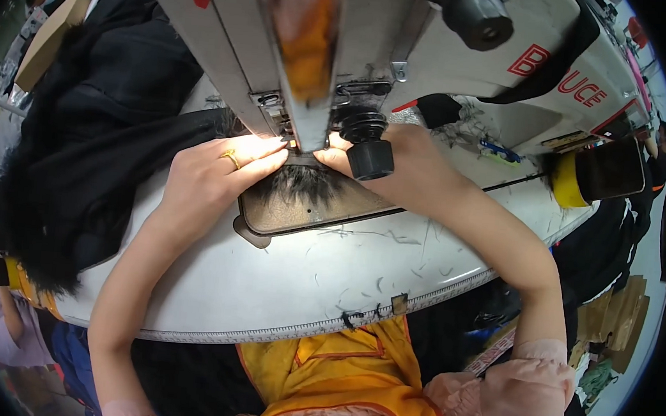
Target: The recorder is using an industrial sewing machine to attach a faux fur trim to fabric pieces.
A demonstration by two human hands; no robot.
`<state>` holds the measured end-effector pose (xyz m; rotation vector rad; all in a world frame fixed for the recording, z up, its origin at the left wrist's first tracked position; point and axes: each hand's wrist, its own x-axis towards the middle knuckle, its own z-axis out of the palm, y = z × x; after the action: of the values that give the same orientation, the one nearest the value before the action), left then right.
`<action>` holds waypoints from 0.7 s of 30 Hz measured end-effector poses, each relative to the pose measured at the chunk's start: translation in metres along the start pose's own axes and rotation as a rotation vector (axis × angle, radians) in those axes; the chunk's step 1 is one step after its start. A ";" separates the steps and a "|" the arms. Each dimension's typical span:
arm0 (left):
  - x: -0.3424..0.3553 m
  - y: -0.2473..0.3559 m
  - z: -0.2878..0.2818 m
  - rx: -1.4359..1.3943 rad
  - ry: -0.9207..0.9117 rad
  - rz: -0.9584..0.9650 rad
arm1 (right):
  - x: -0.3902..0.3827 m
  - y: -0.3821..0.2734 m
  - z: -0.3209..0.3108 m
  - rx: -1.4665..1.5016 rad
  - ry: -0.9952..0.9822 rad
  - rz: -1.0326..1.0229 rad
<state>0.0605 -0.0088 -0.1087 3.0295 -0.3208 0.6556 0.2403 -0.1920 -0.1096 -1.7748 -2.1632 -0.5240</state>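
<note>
Under the lit needle area of a white sewing machine (503, 34) lies a strip of black fabric with a furry edge (297, 183). My left hand (206, 175), with a gold ring, has its fingertips closed on the fabric just left of the presser foot. My right hand (410, 167) pinches the strip from the right; a black knob (370, 150) covers part of its fingers. The fur spreads toward me over a tan metal plate (313, 210). A heap of black garment (116, 81) with fluffy trim lies left of my left hand and runs toward the needle.
The white tabletop (296, 283) carries loose black fibres, with a measuring tape (260, 339) along its near edge. A small blue tool (499, 151) lies right of the machine, near a yellow-and-black object (574, 180). Cardboard (610, 316) is stacked at far right. Other people are nearby at left.
</note>
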 end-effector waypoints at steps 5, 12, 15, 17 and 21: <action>0.004 0.001 -0.003 -0.078 -0.086 -0.062 | -0.001 0.001 -0.001 -0.032 -0.022 0.019; 0.004 0.004 -0.002 -0.048 -0.060 -0.023 | -0.003 0.002 -0.003 -0.144 -0.021 -0.040; 0.002 0.000 0.000 -0.059 -0.026 0.025 | -0.002 0.003 -0.002 -0.125 0.059 -0.048; 0.002 -0.002 0.001 -0.078 -0.011 0.049 | -0.002 0.006 0.001 -0.067 0.076 -0.049; 0.005 -0.003 0.001 -0.016 -0.013 0.066 | 0.000 0.008 -0.005 -0.035 0.077 -0.049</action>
<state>0.0662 -0.0065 -0.1075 3.0208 -0.4263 0.6338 0.2476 -0.1926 -0.1047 -1.6947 -2.1621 -0.6352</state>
